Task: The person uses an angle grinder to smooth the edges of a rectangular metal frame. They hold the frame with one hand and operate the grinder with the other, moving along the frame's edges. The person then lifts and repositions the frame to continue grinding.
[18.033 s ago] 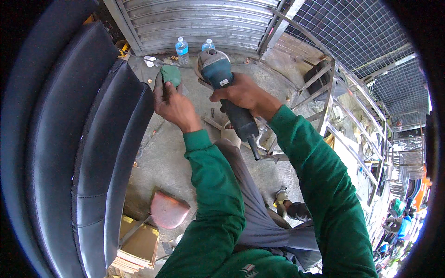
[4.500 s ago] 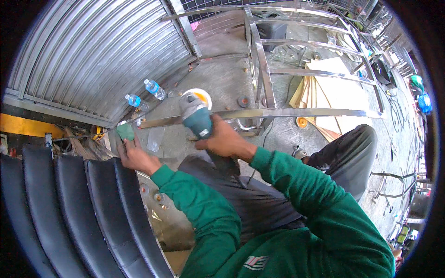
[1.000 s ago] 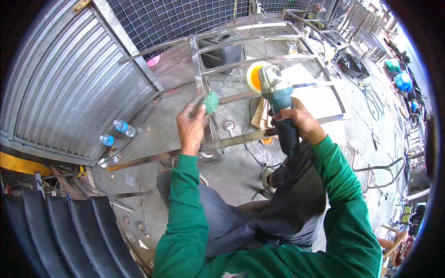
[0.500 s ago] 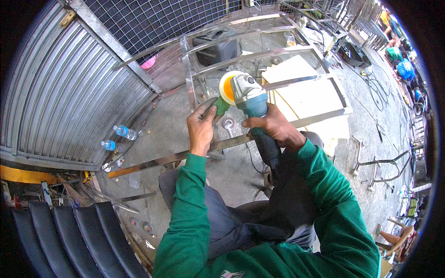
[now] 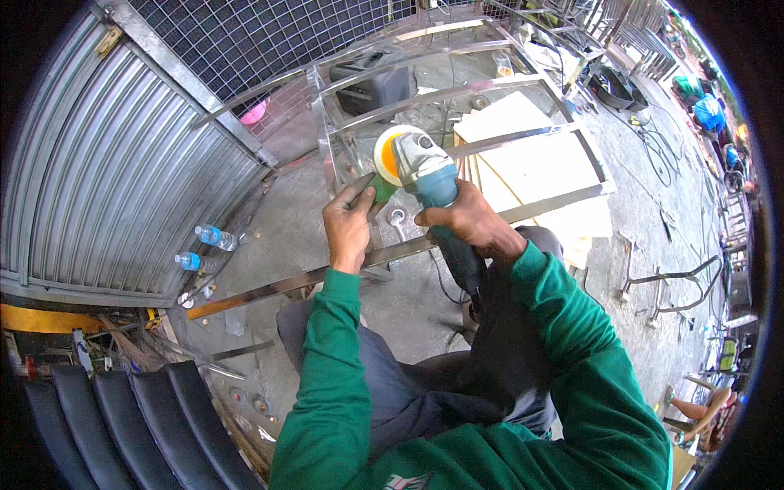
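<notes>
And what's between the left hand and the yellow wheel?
In the head view, a green lump, held by the left hand; whether it touches the wheel is unclear.

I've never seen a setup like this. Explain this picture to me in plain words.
No robot here: these are a bare human left hand and right hand. The camera is a fisheye worn on the head, looking down, so straight edges bend toward the rim. The left hand's grip is on a green lump, held at the yellow-and-white disc of a teal-and-black power tool; the right hand's grip is on that tool. Bars of a metal frame cross over pale sheets on the grey floor.
</notes>
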Demonstrator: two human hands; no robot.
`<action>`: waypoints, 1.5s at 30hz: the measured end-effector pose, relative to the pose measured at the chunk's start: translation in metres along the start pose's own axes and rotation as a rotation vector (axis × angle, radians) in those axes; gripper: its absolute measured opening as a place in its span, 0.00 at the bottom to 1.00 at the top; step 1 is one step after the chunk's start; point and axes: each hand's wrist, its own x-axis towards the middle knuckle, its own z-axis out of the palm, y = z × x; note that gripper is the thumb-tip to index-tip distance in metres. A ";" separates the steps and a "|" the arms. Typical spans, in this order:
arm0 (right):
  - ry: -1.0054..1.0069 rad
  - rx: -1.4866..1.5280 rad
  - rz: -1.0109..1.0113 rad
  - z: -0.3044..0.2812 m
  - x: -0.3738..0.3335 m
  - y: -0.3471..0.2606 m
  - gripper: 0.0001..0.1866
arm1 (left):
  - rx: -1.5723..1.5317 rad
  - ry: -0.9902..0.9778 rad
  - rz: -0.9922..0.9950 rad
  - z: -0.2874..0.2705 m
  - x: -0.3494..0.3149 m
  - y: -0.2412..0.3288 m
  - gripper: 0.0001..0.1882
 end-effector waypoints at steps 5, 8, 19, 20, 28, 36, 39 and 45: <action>0.021 -0.087 0.052 -0.001 -0.003 -0.003 0.34 | -0.006 -0.004 -0.005 0.001 -0.001 0.001 0.14; 0.038 0.009 0.068 0.000 0.001 -0.001 0.36 | -0.024 0.000 -0.025 0.003 -0.002 0.002 0.14; 0.021 0.076 0.015 0.001 0.000 0.007 0.32 | -0.065 -0.004 -0.043 0.004 -0.004 0.004 0.13; 0.034 0.063 0.048 0.000 0.000 0.006 0.32 | -0.049 -0.009 -0.064 0.003 -0.005 0.004 0.14; 0.051 0.038 0.056 -0.015 -0.008 -0.007 0.30 | -0.016 0.077 -0.028 -0.038 -0.003 0.001 0.17; 0.199 0.456 0.114 -0.071 -0.014 0.001 0.19 | -0.128 0.197 0.043 -0.118 -0.002 0.018 0.18; 0.310 0.532 0.207 -0.103 -0.008 0.003 0.22 | -0.140 0.238 0.060 -0.138 -0.008 0.020 0.19; 0.430 0.566 0.156 -0.153 -0.001 0.020 0.28 | -0.123 0.283 0.047 -0.168 -0.012 0.020 0.21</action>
